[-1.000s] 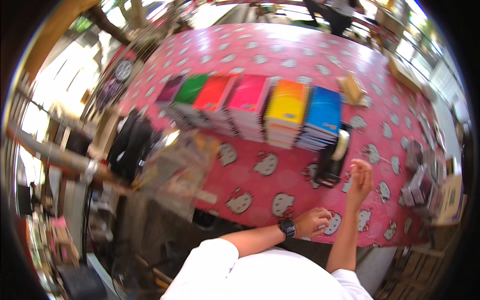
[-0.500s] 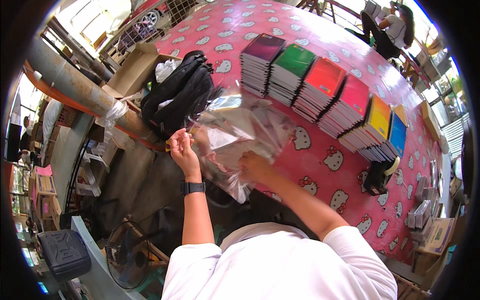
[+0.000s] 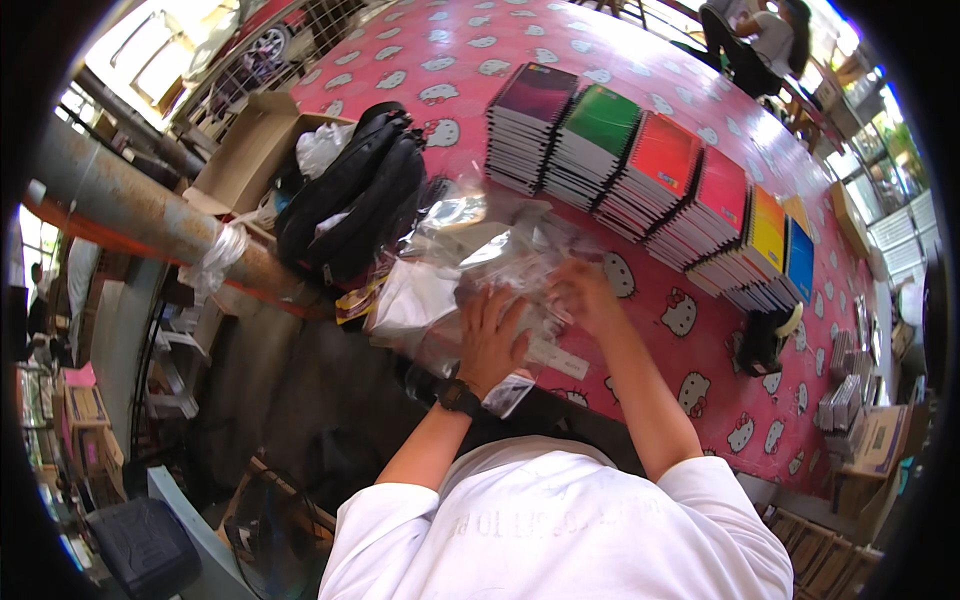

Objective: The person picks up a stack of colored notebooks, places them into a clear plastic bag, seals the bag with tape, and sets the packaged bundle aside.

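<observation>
Clear plastic bags (image 3: 425,290) lie crumpled in a pile at the near edge of the pink table (image 3: 690,330). My left hand (image 3: 490,340), with a dark watch on its wrist, rests on the pile, fingers spread and flat. Beside it, my right hand (image 3: 582,295) is at the right side of the plastic; its fingers are smeared by motion, so I cannot tell what they hold. Beyond my hands stand stacks of spiral notebooks, with purple (image 3: 535,95), green (image 3: 598,115), red (image 3: 662,150), pink (image 3: 722,185), yellow (image 3: 765,230) and blue (image 3: 799,260) covers.
A black bag (image 3: 350,205) sits left of the plastic, near an open cardboard box (image 3: 245,150). A black tape dispenser (image 3: 757,350) stands by the blue stack. A rusty pipe (image 3: 130,190) crosses at left. Another person (image 3: 765,45) sits at the far right.
My left hand has come down and right from a raised pinch onto the plastic, its fingers now spread. My right hand has moved right and farther away. The plastic has shifted and bunched up.
</observation>
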{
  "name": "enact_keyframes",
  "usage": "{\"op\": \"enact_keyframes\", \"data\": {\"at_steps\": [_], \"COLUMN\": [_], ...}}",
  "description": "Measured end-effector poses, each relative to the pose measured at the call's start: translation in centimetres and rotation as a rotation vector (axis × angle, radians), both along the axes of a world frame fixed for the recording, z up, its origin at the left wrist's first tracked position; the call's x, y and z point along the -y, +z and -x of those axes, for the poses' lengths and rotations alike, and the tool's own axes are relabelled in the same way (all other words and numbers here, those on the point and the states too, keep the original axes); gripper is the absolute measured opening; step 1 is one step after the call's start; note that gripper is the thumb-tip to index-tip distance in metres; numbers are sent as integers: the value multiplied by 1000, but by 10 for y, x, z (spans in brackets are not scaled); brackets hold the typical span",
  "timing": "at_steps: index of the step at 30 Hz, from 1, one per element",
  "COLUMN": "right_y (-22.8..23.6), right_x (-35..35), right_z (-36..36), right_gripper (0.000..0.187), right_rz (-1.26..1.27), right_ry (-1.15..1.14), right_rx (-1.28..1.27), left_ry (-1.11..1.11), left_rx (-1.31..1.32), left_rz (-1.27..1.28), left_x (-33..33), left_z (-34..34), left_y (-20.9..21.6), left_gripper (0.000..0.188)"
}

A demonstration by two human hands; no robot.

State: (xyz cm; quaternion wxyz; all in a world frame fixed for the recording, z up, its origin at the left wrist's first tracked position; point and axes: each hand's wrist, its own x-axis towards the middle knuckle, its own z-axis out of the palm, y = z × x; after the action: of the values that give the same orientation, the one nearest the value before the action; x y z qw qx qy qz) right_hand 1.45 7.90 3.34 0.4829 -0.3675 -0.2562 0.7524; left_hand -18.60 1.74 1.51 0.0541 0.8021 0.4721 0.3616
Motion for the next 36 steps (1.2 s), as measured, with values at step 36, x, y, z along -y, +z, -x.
{"op": "enact_keyframes", "data": {"at_steps": [36], "right_y": [-44], "right_x": [177], "right_z": [-180], "right_gripper": [72], "right_rz": [-190], "right_ry": [-180], "right_rx": [2133], "left_ry": [-151], "left_rx": [-368], "left_rz": [224], "left_x": [18], "left_z": [-170], "left_y": [-17], "left_gripper": [59]}}
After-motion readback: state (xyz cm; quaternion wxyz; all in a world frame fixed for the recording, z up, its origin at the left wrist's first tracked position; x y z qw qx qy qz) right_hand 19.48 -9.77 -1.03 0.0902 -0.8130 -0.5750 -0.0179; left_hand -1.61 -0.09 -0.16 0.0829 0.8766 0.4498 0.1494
